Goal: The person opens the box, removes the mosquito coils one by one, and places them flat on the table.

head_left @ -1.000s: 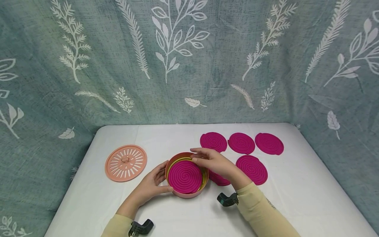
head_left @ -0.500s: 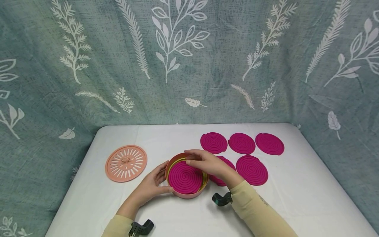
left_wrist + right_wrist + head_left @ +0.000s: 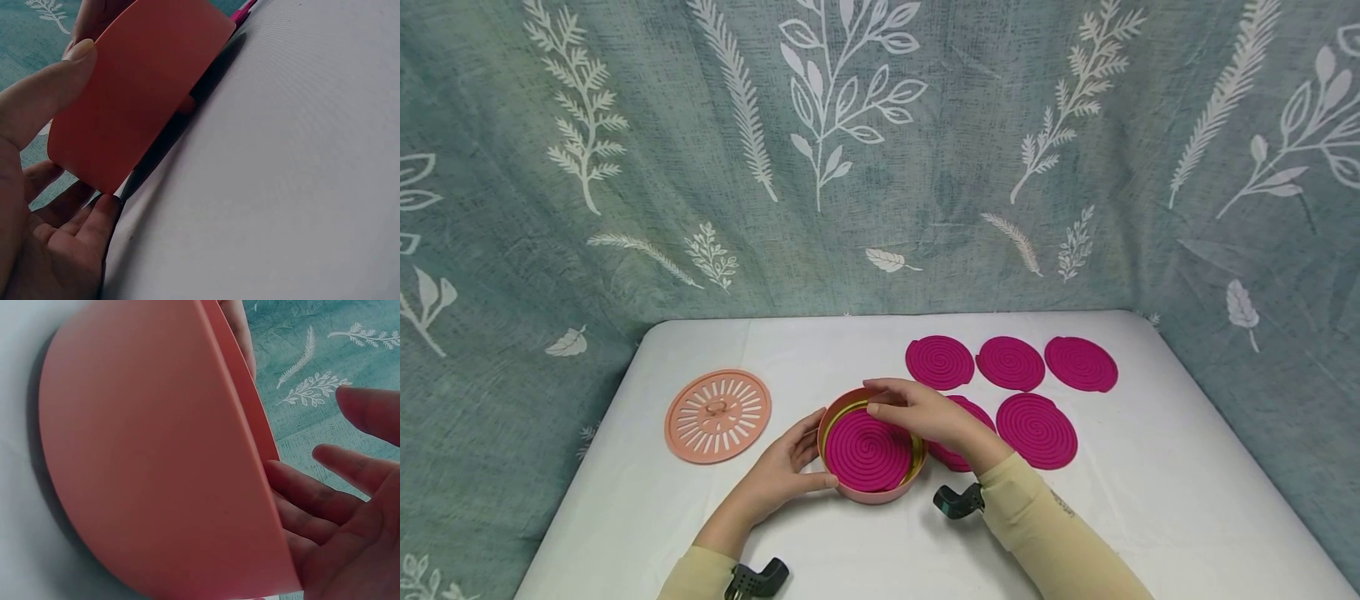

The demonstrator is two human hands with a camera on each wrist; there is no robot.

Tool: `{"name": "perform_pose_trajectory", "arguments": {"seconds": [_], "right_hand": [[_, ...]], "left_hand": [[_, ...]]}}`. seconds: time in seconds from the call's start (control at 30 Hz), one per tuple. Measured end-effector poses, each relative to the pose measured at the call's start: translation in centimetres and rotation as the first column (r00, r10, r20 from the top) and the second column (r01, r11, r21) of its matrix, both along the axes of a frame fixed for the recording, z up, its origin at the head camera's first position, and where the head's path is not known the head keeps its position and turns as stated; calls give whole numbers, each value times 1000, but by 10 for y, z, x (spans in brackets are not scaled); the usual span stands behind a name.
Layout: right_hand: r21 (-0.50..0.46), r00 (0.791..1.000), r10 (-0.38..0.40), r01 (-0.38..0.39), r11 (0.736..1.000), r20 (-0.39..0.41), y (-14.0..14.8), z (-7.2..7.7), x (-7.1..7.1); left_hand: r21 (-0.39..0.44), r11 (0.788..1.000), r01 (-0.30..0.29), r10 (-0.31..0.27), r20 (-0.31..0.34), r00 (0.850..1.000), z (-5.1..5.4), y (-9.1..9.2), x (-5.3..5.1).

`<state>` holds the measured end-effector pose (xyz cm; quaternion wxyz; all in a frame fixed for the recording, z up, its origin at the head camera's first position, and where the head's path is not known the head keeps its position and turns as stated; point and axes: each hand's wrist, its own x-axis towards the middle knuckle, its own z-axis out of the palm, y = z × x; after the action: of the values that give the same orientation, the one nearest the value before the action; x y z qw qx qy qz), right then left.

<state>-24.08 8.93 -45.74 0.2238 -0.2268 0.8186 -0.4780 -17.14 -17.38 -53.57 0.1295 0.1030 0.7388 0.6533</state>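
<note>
A round salmon-pink tin (image 3: pixel 874 497) stands on the white table. Inside it lies a magenta mosquito coil (image 3: pixel 867 457), with a yellow ring (image 3: pixel 918 454) showing around its edge. My left hand (image 3: pixel 778 472) holds the tin from the left, thumb near its front and fingers round its side; in the left wrist view the thumb (image 3: pixel 78 62) lies on the outer wall. My right hand (image 3: pixel 928 414) reaches over the far right rim, fingers loosely extended. In the right wrist view, some of its fingers (image 3: pixel 306 494) go behind the rim, where their tips are hidden.
A slotted salmon-pink lid (image 3: pixel 718 417) lies at the left. More magenta coils lie to the right: three along the back (image 3: pixel 1011 363), one nearer (image 3: pixel 1037 431), and one (image 3: pixel 953 460) partly covered by my right hand. A patterned curtain (image 3: pixel 955 208) hangs behind the table.
My right hand has moved slightly left, farther over the tin and coil, then nearly stopped. My left hand keeps its hold, and the tin stays in place.
</note>
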Motion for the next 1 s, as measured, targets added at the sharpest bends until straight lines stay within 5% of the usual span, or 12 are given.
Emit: {"name": "perform_pose_trajectory", "arguments": {"seconds": [0.53,1.0], "right_hand": [[4,1000,-30,30,1000,-2,2,0,-2],[-176,993,-93,105,979,78,3,-3,-3]], "left_hand": [[14,1000,7,-6,-13,1000,0,0,0],[30,1000,9,-9,8,1000,2,-1,-1]]}}
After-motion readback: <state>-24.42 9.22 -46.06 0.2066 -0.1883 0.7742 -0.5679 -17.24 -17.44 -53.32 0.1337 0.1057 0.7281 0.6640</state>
